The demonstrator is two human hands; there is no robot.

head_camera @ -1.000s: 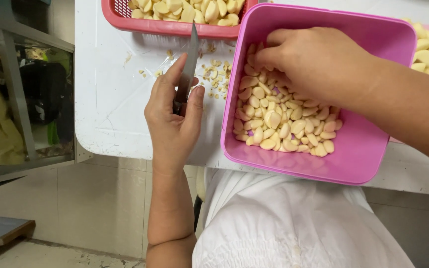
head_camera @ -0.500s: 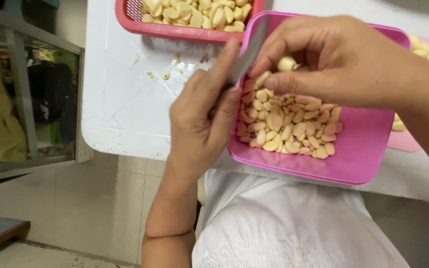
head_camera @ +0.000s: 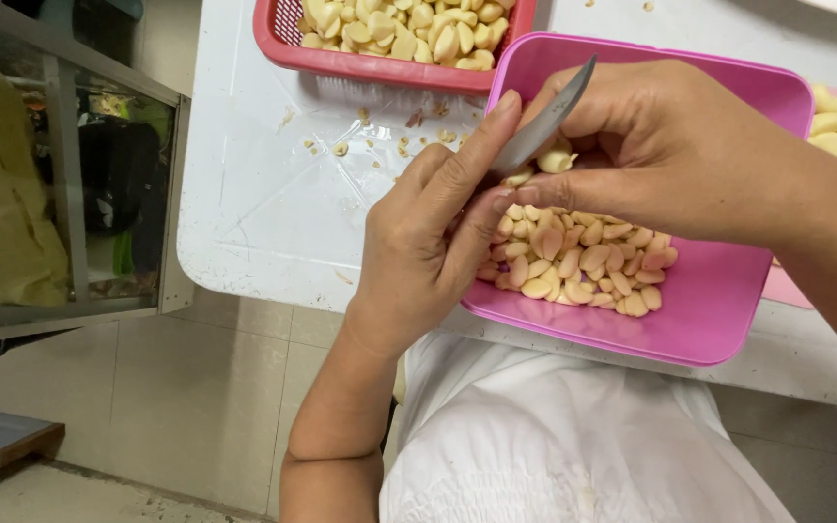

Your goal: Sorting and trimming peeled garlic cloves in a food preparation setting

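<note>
Left hand [head_camera: 428, 242] grips a small knife [head_camera: 544, 121]; right hand [head_camera: 670, 155] pinches 1 garlic clove [head_camera: 556, 160] over the pink tub [head_camera: 728, 291] on the desk [head_camera: 263, 194].

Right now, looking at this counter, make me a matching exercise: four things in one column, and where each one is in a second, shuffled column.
Things:
1. knife
2. garlic clove
3. pink tub
4. red basket

Places:
A. far side of the counter, full of cloves
B. in the left hand
C. pinched in the right hand
D. near counter edge, partly filled

Pairs: 1-B, 2-C, 3-D, 4-A
</note>
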